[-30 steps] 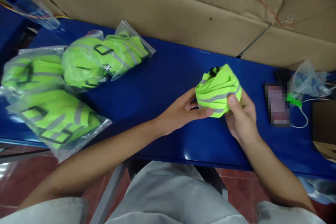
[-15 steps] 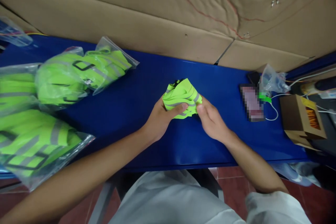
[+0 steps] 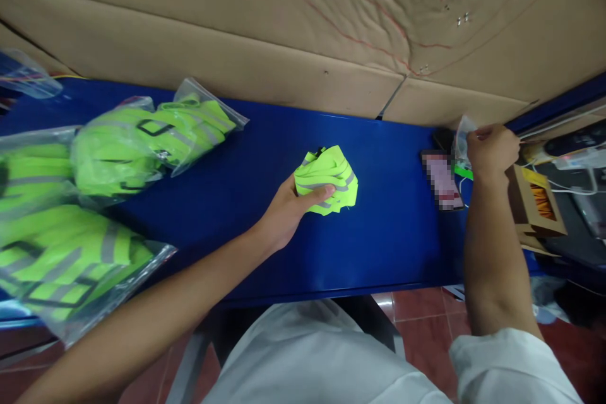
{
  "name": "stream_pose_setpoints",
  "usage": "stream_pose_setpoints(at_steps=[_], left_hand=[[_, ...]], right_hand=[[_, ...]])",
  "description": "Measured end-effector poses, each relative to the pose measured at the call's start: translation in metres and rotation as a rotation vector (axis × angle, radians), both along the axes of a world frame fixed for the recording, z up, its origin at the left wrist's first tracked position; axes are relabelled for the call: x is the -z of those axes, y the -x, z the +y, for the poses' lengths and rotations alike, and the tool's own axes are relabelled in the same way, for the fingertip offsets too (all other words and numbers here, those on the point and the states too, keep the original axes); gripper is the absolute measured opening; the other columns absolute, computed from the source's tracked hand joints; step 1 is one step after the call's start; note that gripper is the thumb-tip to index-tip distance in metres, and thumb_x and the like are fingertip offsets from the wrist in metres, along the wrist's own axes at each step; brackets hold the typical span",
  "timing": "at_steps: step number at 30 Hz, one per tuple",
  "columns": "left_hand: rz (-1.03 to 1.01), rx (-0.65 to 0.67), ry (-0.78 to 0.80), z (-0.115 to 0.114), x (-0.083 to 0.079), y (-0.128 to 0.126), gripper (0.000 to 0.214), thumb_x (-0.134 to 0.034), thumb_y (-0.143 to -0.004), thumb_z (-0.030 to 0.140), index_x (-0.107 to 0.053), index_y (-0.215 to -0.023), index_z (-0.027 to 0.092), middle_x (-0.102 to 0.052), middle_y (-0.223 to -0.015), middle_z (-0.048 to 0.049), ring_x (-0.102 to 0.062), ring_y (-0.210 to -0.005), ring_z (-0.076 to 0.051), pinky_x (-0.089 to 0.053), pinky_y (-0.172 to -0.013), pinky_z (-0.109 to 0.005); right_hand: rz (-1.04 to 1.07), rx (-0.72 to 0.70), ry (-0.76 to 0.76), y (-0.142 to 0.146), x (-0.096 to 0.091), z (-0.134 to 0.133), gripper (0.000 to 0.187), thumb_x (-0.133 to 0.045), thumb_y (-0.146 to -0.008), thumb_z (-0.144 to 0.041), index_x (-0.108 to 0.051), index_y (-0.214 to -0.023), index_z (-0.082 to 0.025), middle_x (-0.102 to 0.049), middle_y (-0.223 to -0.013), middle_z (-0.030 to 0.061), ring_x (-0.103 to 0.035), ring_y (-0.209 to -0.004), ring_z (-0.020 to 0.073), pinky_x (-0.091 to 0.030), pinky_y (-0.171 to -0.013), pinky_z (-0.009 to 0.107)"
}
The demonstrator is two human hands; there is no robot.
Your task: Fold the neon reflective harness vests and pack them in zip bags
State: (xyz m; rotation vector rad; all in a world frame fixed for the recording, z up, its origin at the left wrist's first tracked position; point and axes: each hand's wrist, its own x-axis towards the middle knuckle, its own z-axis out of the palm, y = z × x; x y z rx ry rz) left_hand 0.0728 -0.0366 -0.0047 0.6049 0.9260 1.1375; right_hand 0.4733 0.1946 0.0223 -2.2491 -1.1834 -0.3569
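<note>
My left hand [image 3: 284, 211] grips a folded neon yellow-green reflective vest [image 3: 334, 170] with grey stripes, its thumb pressed on top and the other fingers hidden beneath. The bundle is over the middle of the blue table. Far to the right, my right hand [image 3: 495, 148] is closed at a crumpled clear plastic bag [image 3: 461, 139]. The bag's left part shows beside the fingers; the fingertips are partly hidden. Beneath that hand lies a bright green piece [image 3: 464, 172].
Several clear bags of neon reflective fabric [image 3: 113, 151] lie on the left of the blue table [image 3: 379, 240]. A phone [image 3: 442, 180] and an open cardboard box [image 3: 534, 202] are at the right, near white cables. A brown covered panel [image 3: 237, 44] stands along the back.
My right hand has left the folded vest and moved right to the clear plastic bag. My left hand keeps the vest in nearly the same place. The view has shifted slightly right.
</note>
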Motion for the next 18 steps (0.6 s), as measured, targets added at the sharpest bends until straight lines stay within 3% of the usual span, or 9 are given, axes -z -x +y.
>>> stream_pose_setpoints(at_steps=[3,7,10,13,15,17,18], left_hand=[[0.014,0.010,-0.004,0.000,0.000,0.001,0.065,-0.098,-0.072,0.039,-0.070,-0.127,0.017,-0.076,-0.129,-0.0125,-0.073,-0.117,-0.030,-0.062,-0.090,-0.034],[0.016,0.026,0.011,-0.001,0.000,0.001,0.065,-0.099,-0.071,0.039,-0.071,-0.126,0.018,-0.076,-0.128,-0.0124,-0.074,-0.115,-0.030,-0.062,-0.088,-0.034],[0.015,0.045,0.016,-0.001,-0.001,0.002,0.064,-0.098,-0.072,0.039,-0.071,-0.126,0.018,-0.076,-0.127,-0.0126,-0.074,-0.114,-0.030,-0.063,-0.087,-0.034],[0.029,0.042,0.019,-0.001,-0.002,0.003,0.065,-0.098,-0.070,0.039,-0.071,-0.125,0.018,-0.078,-0.122,-0.0123,-0.075,-0.110,-0.029,-0.063,-0.085,-0.033],[0.028,0.045,0.007,-0.002,-0.004,0.003,0.065,-0.100,-0.067,0.036,-0.072,-0.123,0.019,-0.079,-0.117,-0.0098,-0.076,-0.103,-0.026,-0.063,-0.081,-0.030],[0.008,0.089,-0.015,-0.005,-0.008,0.002,0.062,-0.102,-0.064,0.031,-0.073,-0.118,0.020,-0.080,-0.111,-0.0071,-0.075,-0.096,-0.023,-0.062,-0.078,-0.028],[-0.004,0.131,-0.022,-0.007,-0.011,0.001,0.060,-0.102,-0.063,0.029,-0.074,-0.114,0.019,-0.080,-0.107,-0.0064,-0.075,-0.093,-0.022,-0.061,-0.076,-0.027]], right_hand=[[-0.038,0.011,-0.095,0.001,0.003,0.001,0.043,-0.079,-0.070,-0.008,-0.041,-0.062,-0.027,-0.065,-0.079,0.0105,-0.061,-0.086,0.0248,-0.035,-0.083,0.049],[-0.035,0.012,-0.129,-0.005,0.009,0.003,0.058,-0.093,-0.051,-0.015,-0.038,-0.058,-0.028,-0.068,-0.081,0.0115,-0.064,-0.089,0.0273,-0.036,-0.081,0.048],[-0.015,0.082,-0.130,-0.016,0.007,0.006,0.044,-0.088,-0.058,-0.005,-0.048,-0.055,-0.023,-0.064,-0.066,0.0092,-0.065,-0.079,0.0275,-0.036,-0.077,0.048],[-0.069,0.125,-0.268,-0.023,-0.013,-0.003,0.019,-0.077,-0.076,0.001,-0.068,-0.073,-0.015,-0.069,-0.077,0.0141,-0.067,-0.081,0.0272,-0.036,-0.077,0.048],[-0.130,0.069,-0.394,-0.014,-0.029,-0.023,0.004,-0.074,-0.088,-0.008,-0.074,-0.091,-0.010,-0.072,-0.091,0.0163,-0.066,-0.083,0.0245,-0.039,-0.074,0.044],[-0.212,-0.112,-0.464,0.015,-0.038,-0.058,0.011,-0.074,-0.094,-0.021,-0.073,-0.099,-0.011,-0.072,-0.097,0.0137,-0.067,-0.088,0.0229,-0.043,-0.075,0.041],[-0.295,-0.284,-0.494,0.038,-0.038,-0.078,0.012,-0.073,-0.096,-0.024,-0.073,-0.095,-0.012,-0.071,-0.091,0.0126,-0.068,-0.090,0.0247,-0.045,-0.079,0.042]])
